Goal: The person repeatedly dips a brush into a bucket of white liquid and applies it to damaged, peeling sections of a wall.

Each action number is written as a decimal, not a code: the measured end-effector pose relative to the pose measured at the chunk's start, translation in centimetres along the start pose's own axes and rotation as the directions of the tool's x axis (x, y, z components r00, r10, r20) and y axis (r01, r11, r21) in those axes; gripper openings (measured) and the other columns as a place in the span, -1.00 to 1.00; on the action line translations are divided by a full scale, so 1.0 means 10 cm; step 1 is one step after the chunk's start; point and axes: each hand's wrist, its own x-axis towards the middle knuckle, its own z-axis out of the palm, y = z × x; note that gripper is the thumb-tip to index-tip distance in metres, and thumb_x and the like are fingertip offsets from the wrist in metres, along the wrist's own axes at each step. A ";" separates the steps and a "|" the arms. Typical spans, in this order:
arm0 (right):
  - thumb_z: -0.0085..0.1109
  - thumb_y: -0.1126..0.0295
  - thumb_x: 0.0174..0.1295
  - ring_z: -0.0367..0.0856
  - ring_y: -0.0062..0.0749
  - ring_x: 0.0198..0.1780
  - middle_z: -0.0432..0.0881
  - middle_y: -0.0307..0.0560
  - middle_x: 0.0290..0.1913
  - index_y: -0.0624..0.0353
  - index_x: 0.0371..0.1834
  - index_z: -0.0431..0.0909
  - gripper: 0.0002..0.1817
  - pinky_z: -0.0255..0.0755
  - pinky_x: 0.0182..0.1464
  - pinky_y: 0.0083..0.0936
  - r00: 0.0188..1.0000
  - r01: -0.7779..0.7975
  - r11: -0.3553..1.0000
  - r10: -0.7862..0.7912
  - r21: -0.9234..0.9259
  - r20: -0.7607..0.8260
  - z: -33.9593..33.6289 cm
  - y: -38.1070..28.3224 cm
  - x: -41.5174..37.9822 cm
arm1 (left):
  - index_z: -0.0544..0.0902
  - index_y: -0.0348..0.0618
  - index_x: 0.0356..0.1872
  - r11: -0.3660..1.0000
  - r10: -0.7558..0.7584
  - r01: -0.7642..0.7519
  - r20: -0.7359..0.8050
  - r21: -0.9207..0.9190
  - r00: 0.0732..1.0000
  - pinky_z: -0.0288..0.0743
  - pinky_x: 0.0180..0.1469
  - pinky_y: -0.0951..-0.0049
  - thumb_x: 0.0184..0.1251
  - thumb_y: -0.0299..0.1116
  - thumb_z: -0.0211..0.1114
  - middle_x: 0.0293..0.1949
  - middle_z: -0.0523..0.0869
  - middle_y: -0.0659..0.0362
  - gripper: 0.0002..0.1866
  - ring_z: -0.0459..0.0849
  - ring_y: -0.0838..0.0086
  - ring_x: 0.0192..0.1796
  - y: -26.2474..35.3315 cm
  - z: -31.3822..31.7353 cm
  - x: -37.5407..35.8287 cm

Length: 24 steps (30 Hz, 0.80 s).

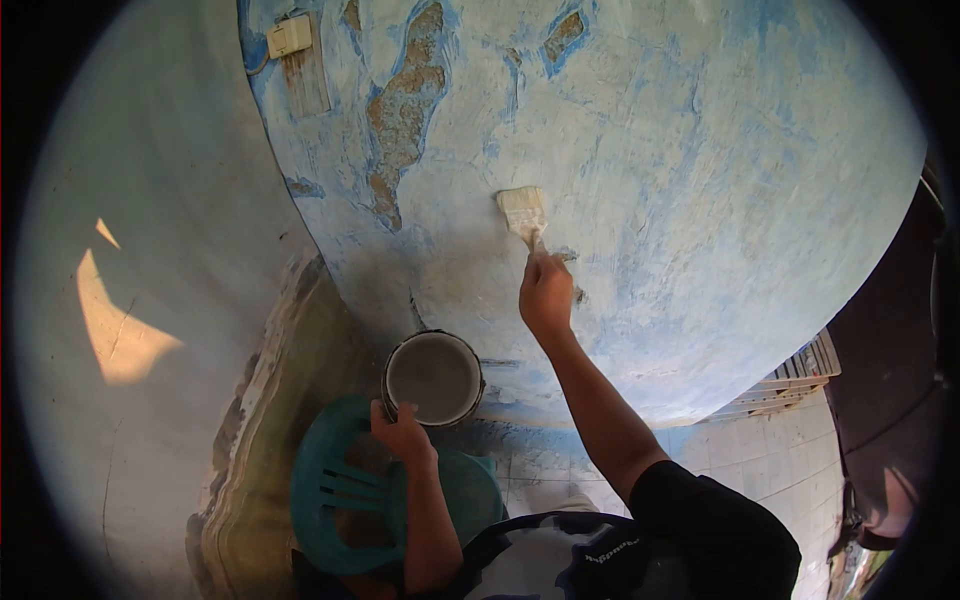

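My right hand [547, 298] is closed round the handle of a wide paintbrush [523, 210], its whitish bristles pointing up against the wall [640, 170]. The wall carries patchy white over blue, with brown bare spots where the coating has flaked off. Lower and to the left, my left hand [404, 432] grips the near rim of a round bucket [433, 378], thumb over the edge and fingers outside. Greyish-white liquid shows inside the bucket, which is held with its opening toward me.
A green plastic chair [335, 540] stands below the bucket, close to the left wall [150, 430]. A light switch [289, 37] sits high at the left. Stacked slatted wood [800, 375] and dark cloth [890, 360] are at the right, over a tiled floor [780, 470].
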 end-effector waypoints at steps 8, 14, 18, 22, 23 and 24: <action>0.01 0.41 0.39 0.65 0.33 -0.14 0.68 0.36 -0.22 0.30 0.13 0.60 -0.67 0.48 -0.06 0.12 0.816 -0.427 0.884 0.468 -0.192 0.339 0.53 0.43 -1.21 | 0.47 -0.55 0.05 0.997 -0.033 0.038 -0.080 0.062 0.996 0.43 0.07 0.47 0.23 -0.59 0.19 -0.04 0.60 0.07 -0.64 0.53 0.45 -0.08 -0.06 -0.10 0.01; 0.04 0.44 0.37 0.64 0.34 -0.12 0.67 0.38 -0.24 0.34 -0.08 0.62 -0.78 0.47 -0.07 0.08 0.881 -0.434 0.901 0.427 -0.010 0.204 0.35 -0.11 -0.62 | 0.47 -0.56 0.05 0.997 -0.031 0.032 -0.019 0.064 0.999 0.42 0.07 0.47 0.23 -0.60 0.20 -0.04 0.59 0.07 -0.64 0.52 0.45 -0.08 -0.17 -0.17 0.07; 0.07 0.44 0.39 0.62 0.29 -0.26 0.62 0.24 -0.30 0.31 -0.10 0.60 -0.82 0.47 -0.18 0.08 0.986 -0.151 0.987 0.146 0.052 0.080 0.24 -0.46 -0.24 | 0.39 -0.58 0.14 0.998 -0.038 0.040 -0.057 0.044 0.998 0.37 0.18 0.46 0.21 -0.61 0.20 0.10 0.53 0.00 -0.54 0.49 0.40 0.07 -0.04 -0.09 0.00; 0.06 0.43 0.40 0.64 0.24 -0.25 0.59 0.17 -0.27 0.28 -0.04 0.61 -0.80 0.50 -0.21 0.04 0.973 -0.201 0.973 0.211 -0.111 0.088 0.36 -0.09 -0.42 | 0.29 -0.65 0.37 0.991 -0.123 0.119 0.060 0.062 0.991 0.32 0.35 0.42 0.21 -0.61 0.21 0.32 0.49 -0.11 -0.34 0.51 0.31 0.27 0.02 -0.11 -0.02; 0.06 0.43 0.40 0.64 0.24 -0.24 0.61 0.18 -0.28 0.26 -0.01 0.62 -0.78 0.50 -0.20 0.06 0.963 -0.227 0.963 0.244 -0.143 0.118 0.42 0.06 -0.60 | 0.29 -0.65 0.37 0.991 -0.120 0.116 0.061 0.060 0.991 0.32 0.35 0.42 0.21 -0.61 0.21 0.32 0.49 -0.11 -0.34 0.51 0.31 0.27 0.02 -0.10 -0.02; 0.06 0.44 0.39 0.65 0.25 -0.24 0.62 0.19 -0.28 0.24 0.01 0.62 -0.77 0.50 -0.19 0.09 0.950 -0.251 0.952 0.277 -0.176 0.146 0.46 0.22 -0.83 | 0.29 -0.65 0.38 0.991 -0.116 0.113 0.043 0.065 0.992 0.32 0.35 0.42 0.21 -0.61 0.21 0.33 0.49 -0.11 -0.33 0.51 0.30 0.27 0.01 -0.11 -0.02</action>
